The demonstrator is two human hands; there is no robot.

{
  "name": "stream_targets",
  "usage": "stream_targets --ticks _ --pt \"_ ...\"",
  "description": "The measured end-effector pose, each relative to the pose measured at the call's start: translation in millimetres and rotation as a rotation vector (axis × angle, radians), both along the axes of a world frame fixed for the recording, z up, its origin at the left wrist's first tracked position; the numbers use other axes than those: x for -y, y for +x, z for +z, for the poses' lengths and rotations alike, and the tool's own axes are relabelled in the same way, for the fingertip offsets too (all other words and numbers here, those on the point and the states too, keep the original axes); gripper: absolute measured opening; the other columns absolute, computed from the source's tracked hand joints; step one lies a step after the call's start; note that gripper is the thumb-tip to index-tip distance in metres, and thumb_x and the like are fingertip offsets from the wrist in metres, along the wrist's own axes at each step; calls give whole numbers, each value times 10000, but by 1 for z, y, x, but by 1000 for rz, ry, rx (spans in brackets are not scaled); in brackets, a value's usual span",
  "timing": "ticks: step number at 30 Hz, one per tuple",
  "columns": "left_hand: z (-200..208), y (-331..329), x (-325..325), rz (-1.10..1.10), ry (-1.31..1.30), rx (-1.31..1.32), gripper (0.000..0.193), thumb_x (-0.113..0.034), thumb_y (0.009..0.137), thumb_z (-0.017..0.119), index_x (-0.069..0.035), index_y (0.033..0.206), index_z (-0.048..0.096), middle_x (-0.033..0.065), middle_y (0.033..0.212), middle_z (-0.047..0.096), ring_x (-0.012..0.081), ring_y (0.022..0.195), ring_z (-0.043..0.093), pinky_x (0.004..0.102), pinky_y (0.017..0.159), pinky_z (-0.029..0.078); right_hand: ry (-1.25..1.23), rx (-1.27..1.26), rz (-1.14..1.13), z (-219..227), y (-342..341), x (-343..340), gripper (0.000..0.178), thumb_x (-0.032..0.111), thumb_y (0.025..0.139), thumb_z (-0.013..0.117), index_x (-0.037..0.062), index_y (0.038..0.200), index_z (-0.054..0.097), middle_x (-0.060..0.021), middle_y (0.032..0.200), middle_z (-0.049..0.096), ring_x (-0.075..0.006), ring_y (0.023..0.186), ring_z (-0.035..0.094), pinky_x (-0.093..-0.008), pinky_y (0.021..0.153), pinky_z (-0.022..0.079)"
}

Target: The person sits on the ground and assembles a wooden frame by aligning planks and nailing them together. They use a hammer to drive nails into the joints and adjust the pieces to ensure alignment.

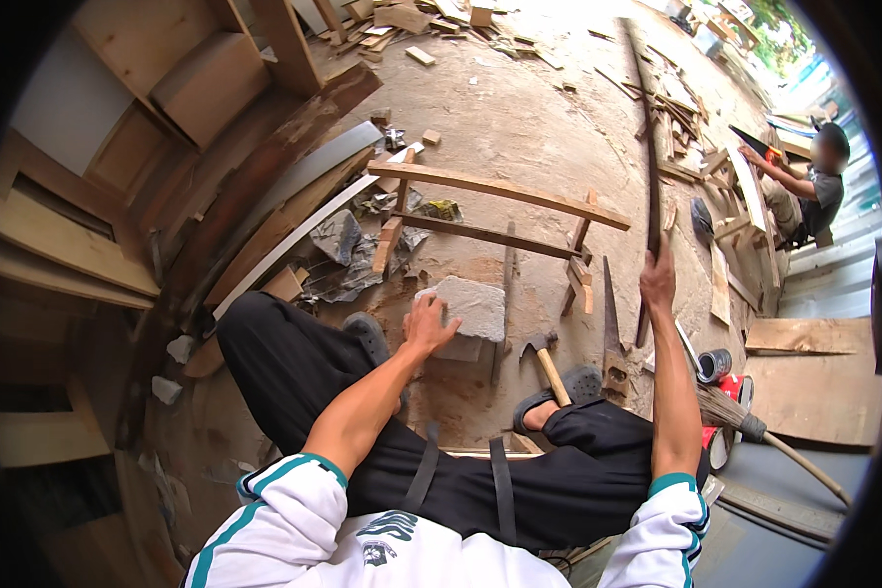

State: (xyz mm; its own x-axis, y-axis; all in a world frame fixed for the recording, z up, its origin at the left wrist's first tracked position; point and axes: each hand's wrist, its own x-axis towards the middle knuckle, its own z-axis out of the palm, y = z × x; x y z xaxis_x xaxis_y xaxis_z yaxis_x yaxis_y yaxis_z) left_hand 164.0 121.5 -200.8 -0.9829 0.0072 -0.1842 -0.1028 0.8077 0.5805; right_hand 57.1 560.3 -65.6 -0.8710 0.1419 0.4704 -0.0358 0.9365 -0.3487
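My left hand lies on the left edge of a pale grey block, its fingers apart and not wrapped round anything. My right hand is closed round a long, narrow dark strip that reaches far forward; I cannot tell its material. Just ahead of the block stands a wooden frame made of two long bars on short legs. A hammer with a wooden handle leans by my right foot. Beside it is a handsaw, its blade pointing away from me.
Planks and cabinet-like wooden panels crowd the left side. Offcuts litter the far floor. At the right are a broom, a dark can and a wide board. Another person works with a saw at the far right.
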Motion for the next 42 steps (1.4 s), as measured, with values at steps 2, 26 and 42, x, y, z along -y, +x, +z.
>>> stream_targets --ticks 2,26,42 --pt "-1 -17 10 166 73 9 407 -403 847 685 -86 1102 668 157 1219 609 330 1196 521 477 995 420 80 181 130 12 -9 57 390 106 940 502 65 1328 492 -190 1156 629 -398 985 641 -482 821 532" --pt "-22 -139 129 994 986 153 441 -224 873 754 43 1190 601 121 1134 652 226 918 642 373 785 503 -50 186 -10 -97 -15 99 406 316 891 649 60 1201 586 -142 1185 630 -297 1138 572 -464 950 424" --pt "-22 -116 101 880 437 -102 541 -460 973 551 43 1156 633 185 1095 684 334 991 646 425 869 471 -125 1374 -33 -201 158 93 684 563 852 630 -38 1177 603 -259 1192 641 -399 1162 596 -463 967 471"
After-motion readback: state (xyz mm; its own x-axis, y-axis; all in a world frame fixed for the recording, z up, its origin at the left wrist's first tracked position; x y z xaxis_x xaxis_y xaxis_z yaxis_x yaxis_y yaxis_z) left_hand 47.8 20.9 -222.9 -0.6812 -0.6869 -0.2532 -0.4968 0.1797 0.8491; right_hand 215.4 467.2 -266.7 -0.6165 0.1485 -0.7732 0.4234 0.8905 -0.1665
